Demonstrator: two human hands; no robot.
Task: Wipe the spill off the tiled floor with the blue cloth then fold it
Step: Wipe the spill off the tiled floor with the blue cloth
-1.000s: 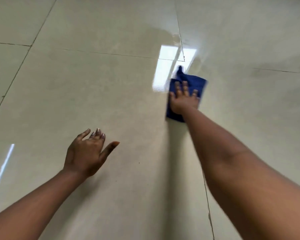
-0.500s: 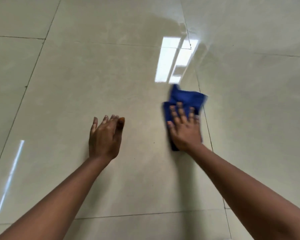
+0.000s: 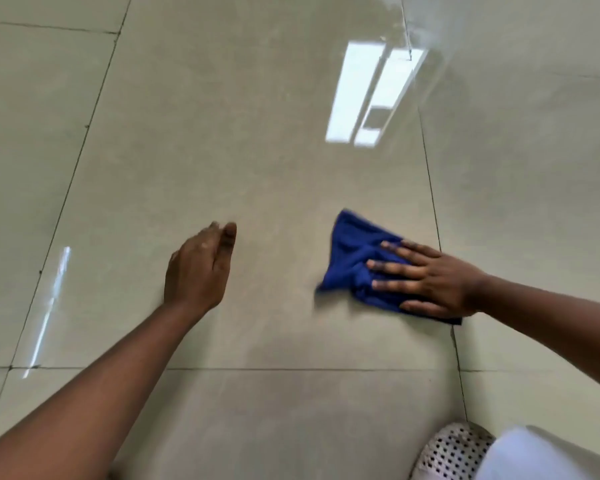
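Note:
The blue cloth [image 3: 352, 258] lies crumpled on the glossy beige tiled floor [image 3: 222, 133], right of centre. My right hand [image 3: 430, 278] presses flat on its right half, fingers spread and pointing left. My left hand [image 3: 198, 268] hovers over the floor to the cloth's left, fingers together, holding nothing. A wet sheen shows on the tiles far beyond the cloth, near the bright light reflection [image 3: 371, 95]. No clear puddle is visible near the cloth.
Grout lines cross the floor, one running just right of the cloth [image 3: 430, 188] and one across the front [image 3: 291, 369]. A white perforated shoe [image 3: 454, 452] and a pale trouser leg [image 3: 548, 455] sit at the bottom right corner.
My right hand has dragged the cloth toward me and to the right, turning so the fingers point left. My left hand has drifted nearer as the view tilted down.

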